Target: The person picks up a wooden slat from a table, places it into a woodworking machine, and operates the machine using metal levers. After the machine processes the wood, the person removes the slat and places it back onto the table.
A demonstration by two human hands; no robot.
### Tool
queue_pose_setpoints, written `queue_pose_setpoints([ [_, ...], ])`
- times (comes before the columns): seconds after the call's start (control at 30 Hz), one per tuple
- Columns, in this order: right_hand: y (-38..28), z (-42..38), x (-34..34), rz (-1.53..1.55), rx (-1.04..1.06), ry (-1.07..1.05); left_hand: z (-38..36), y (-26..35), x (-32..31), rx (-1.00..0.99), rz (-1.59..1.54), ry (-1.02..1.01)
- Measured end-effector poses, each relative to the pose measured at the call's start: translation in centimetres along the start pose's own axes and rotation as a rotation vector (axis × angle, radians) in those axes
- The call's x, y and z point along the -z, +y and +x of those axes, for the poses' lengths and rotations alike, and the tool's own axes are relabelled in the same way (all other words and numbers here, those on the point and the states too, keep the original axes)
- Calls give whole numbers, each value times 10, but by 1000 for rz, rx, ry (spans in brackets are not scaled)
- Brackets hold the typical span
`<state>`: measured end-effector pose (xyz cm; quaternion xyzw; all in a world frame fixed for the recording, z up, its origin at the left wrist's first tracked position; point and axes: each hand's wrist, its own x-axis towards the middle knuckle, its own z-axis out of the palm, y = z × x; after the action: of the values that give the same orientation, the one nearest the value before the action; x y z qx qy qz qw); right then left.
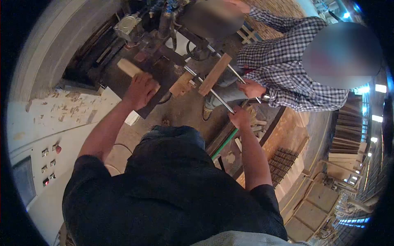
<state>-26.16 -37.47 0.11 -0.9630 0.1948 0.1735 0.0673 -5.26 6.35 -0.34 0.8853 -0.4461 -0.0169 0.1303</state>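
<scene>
My left hand is closed around a pale wooden block over the dark machine plate. My right hand grips the near end of a shiny metal rod. A wooden bar lies across this rod and a second metal rod. Beside it, closer to the machine, is a smaller wooden piece. A co-worker's hand is at the end of the second rod.
A co-worker in a checked shirt stands across the rods. The machine head is at the top. A control panel is on the left. Stacked wood and a green bar are at the right.
</scene>
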Motion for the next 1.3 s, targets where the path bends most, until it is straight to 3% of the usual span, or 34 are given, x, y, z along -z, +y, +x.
queue_pose_setpoints([
  [0.13,11,5,-8,-10,73,-41,-5,41,15,-49,-72,172],
  [0.27,7,2,-7,4,7,-41,88,109,15,-164,-405,339],
  [0.33,4,2,-2,10,21,-20,151,136,12,-110,-255,64],
  [0.37,-1,1,4,-40,-31,-108,174,146,-2,-3,-240,25],
  [0.4,-7,2,11,-90,-80,-192,185,151,-23,61,-228,14],
  [0.47,-17,-7,22,-83,-59,-130,203,160,-62,106,-279,94],
  [0.53,-14,-10,14,24,-90,-20,210,162,-53,92,-331,192],
  [0.63,6,1,-7,28,-76,-18,187,175,-8,167,-407,69],
  [0.7,-2,-5,4,33,-65,-24,141,170,36,188,-1042,330],
  [0.77,-7,-6,12,35,-50,-23,106,146,29,179,-1060,812],
  [0.83,-7,-8,11,71,-12,24,70,100,31,311,-1153,1091],
  [0.9,-1,-3,3,55,-5,-5,38,44,32,593,-894,1178],
  [0.97,3,1,-1,33,13,-30,20,11,37,843,-1127,1253],
  [1.0,3,1,-1,44,45,-22,17,-3,38,847,-1124,1265],
  [1.07,6,2,1,44,84,-11,21,-26,36,1164,-1287,1003],
  [1.17,3,0,2,99,76,-11,48,-69,-13,1080,-1321,863],
  [1.23,-1,0,4,73,61,13,72,-82,-24,1121,-866,668],
  [1.27,1,2,2,68,65,16,83,-82,-25,1122,-869,675],
  [1.3,4,4,-2,73,69,8,96,-78,-23,1140,-664,648],
])
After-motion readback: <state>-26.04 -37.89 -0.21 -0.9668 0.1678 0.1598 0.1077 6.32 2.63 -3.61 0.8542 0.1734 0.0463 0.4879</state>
